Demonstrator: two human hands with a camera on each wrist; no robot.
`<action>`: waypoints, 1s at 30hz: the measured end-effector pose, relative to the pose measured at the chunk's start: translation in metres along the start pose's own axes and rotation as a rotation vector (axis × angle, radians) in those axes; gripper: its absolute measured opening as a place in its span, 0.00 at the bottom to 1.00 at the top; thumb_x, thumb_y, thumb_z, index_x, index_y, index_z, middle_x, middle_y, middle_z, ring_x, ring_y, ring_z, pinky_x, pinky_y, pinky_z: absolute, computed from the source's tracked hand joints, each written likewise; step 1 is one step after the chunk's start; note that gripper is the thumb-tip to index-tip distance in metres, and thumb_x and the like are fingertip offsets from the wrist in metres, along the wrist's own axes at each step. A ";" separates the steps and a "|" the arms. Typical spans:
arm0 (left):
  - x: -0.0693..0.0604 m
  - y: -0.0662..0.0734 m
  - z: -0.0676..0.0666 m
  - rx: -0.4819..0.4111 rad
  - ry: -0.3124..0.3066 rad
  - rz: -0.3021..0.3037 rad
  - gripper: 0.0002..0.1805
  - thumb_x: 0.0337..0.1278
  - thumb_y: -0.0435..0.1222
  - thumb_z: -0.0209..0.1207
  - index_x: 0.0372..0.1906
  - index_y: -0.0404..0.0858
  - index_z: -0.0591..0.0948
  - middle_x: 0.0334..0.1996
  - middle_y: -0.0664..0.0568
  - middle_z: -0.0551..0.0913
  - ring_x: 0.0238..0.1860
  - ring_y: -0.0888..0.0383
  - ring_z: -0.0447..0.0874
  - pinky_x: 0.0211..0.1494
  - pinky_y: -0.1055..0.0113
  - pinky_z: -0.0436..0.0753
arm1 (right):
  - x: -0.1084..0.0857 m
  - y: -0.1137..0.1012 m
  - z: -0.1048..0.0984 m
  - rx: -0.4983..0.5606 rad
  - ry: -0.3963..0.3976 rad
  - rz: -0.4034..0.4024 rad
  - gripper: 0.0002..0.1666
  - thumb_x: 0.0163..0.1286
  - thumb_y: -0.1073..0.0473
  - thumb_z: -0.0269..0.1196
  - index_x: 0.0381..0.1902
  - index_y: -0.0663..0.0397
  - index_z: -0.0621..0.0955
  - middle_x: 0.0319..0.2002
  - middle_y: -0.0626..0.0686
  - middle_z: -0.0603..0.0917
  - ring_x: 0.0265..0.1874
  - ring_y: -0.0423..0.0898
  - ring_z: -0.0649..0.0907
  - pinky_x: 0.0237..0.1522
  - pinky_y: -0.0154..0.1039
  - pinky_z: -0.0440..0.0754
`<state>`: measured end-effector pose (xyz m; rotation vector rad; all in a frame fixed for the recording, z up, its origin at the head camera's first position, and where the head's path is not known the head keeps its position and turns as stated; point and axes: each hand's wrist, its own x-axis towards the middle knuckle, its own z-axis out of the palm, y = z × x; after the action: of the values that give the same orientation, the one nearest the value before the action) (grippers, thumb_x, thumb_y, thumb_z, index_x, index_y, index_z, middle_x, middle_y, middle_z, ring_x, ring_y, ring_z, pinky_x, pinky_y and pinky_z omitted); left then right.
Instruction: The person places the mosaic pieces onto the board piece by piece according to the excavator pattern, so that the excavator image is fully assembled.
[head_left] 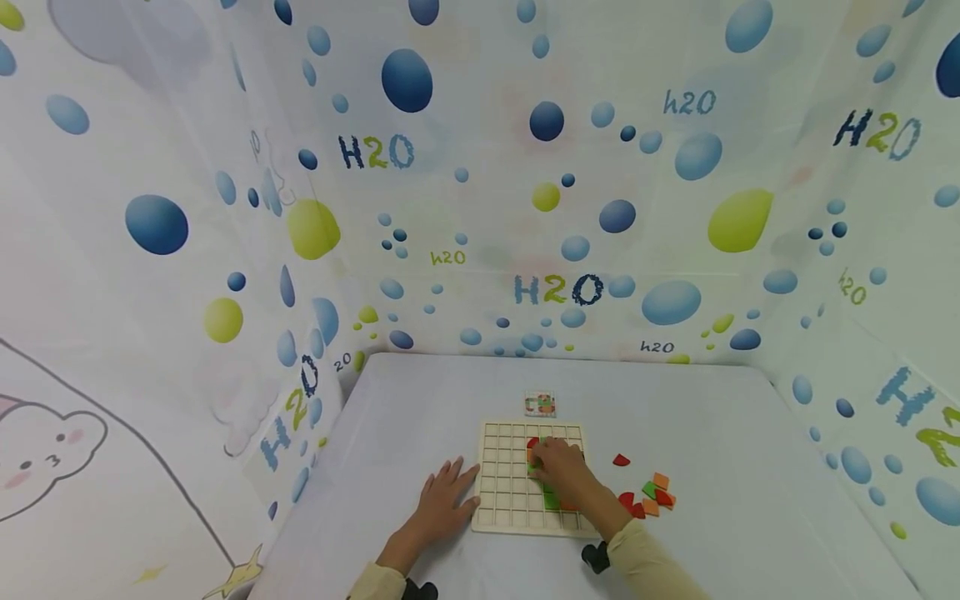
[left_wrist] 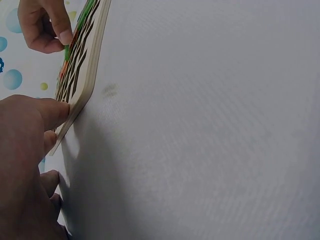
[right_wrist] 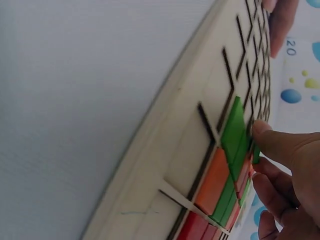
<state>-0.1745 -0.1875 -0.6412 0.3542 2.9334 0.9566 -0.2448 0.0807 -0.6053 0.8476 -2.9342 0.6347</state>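
A pale wooden grid board (head_left: 498,523) lies on the table, with green, orange and red tiles set in its right part. My left hand (head_left: 444,505) rests by the board's left edge, fingers spread, with the thumb and a fingertip touching the rim. Over the filled cells, my right hand (head_left: 564,468) pinches a small green tile (right_wrist: 256,154) between thumb and finger. Beneath it, the right wrist view shows a green tile (right_wrist: 233,129) and an orange tile (right_wrist: 212,182) seated in the grid. My right hand covers part of the pattern in the head view.
A small picture card (head_left: 540,404) lies beyond the board's far edge. To the right are loose orange, green and red tiles (head_left: 651,507), with one red tile (head_left: 621,460) apart from them. Printed curtains (head_left: 480,208) stand behind and beside the white table (head_left: 420,400).
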 end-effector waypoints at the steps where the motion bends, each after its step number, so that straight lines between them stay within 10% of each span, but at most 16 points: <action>1: 0.000 0.001 -0.001 0.006 -0.006 -0.002 0.32 0.75 0.46 0.58 0.77 0.40 0.72 0.80 0.33 0.62 0.81 0.29 0.54 0.78 0.25 0.51 | -0.001 -0.001 0.000 -0.018 0.005 -0.008 0.10 0.65 0.55 0.76 0.36 0.46 0.82 0.35 0.45 0.79 0.38 0.46 0.77 0.39 0.47 0.74; 30: -0.001 0.008 -0.009 0.043 -0.030 -0.005 0.32 0.75 0.46 0.59 0.78 0.40 0.71 0.80 0.33 0.63 0.81 0.29 0.55 0.78 0.25 0.53 | -0.010 -0.009 0.001 -0.071 0.065 -0.050 0.08 0.65 0.59 0.77 0.37 0.48 0.86 0.36 0.46 0.82 0.38 0.45 0.81 0.38 0.43 0.73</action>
<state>-0.1724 -0.1865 -0.6295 0.3601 2.9301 0.8809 -0.2313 0.0784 -0.6041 0.8737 -2.8492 0.5406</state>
